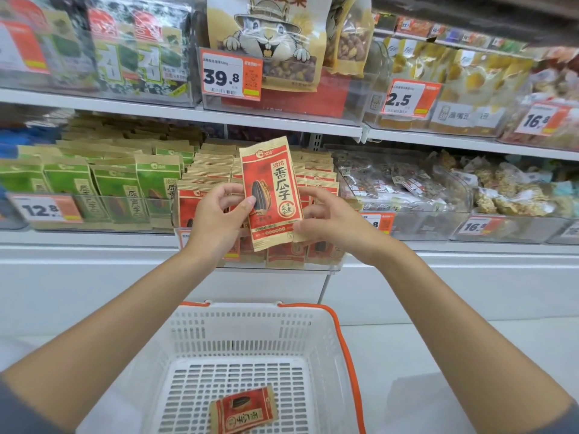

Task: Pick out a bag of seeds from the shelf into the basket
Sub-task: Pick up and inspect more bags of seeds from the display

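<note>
A red bag of sunflower seeds (271,195) is held upright at frame centre, pinched by the left hand (216,217) and right hand (329,220). Next, probably lowering into the white basket (250,321) below, where another bag (243,410) lies.

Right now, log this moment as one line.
left hand: grips red seed bag; right hand: grips it; basket: second red bag inside

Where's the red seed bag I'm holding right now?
Head view, centre: the red seed bag is upright between the left hand on its left edge and the right hand at its lower right corner, in front of the shelf's red packs.
</note>
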The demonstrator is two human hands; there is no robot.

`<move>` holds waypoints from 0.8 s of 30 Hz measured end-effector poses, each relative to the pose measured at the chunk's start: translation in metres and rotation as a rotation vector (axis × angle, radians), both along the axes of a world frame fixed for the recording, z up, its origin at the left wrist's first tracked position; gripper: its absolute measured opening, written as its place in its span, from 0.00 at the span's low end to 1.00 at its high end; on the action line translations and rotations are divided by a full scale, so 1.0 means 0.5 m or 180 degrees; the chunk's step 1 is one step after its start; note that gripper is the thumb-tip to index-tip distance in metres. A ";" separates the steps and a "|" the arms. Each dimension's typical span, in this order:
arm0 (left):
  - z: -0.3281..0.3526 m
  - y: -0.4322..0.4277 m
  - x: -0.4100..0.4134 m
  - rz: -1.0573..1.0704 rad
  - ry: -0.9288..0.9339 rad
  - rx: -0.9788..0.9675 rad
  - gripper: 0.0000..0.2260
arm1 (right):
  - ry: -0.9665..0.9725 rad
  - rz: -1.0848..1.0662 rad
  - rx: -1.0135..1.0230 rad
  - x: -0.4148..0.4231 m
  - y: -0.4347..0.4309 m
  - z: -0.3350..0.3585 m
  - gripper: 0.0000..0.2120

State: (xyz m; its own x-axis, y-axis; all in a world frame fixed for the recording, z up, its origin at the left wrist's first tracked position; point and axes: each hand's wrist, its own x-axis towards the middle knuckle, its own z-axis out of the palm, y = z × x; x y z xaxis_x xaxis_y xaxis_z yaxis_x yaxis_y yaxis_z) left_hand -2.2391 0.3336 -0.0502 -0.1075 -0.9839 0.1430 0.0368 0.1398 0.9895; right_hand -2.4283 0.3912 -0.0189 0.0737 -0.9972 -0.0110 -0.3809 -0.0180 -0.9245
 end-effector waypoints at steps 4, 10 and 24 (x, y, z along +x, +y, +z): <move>0.007 0.010 -0.002 -0.0491 0.0057 0.0123 0.11 | -0.0124 0.0197 -0.0175 0.012 0.010 0.004 0.32; 0.008 0.017 -0.003 -0.0898 0.0137 0.0240 0.21 | 0.0140 0.0407 -0.0417 0.036 0.014 -0.014 0.38; 0.010 0.016 -0.006 -0.1025 0.0009 0.0429 0.14 | -0.0225 0.0567 0.0037 0.033 0.008 -0.027 0.31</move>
State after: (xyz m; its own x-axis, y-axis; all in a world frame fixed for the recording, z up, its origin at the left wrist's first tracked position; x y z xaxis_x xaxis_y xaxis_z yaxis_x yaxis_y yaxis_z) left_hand -2.2421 0.3415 -0.0453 -0.4152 -0.9096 0.0148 0.0606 -0.0114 0.9981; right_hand -2.4118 0.3951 -0.0326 0.2500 -0.9682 -0.0110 -0.3068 -0.0684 -0.9493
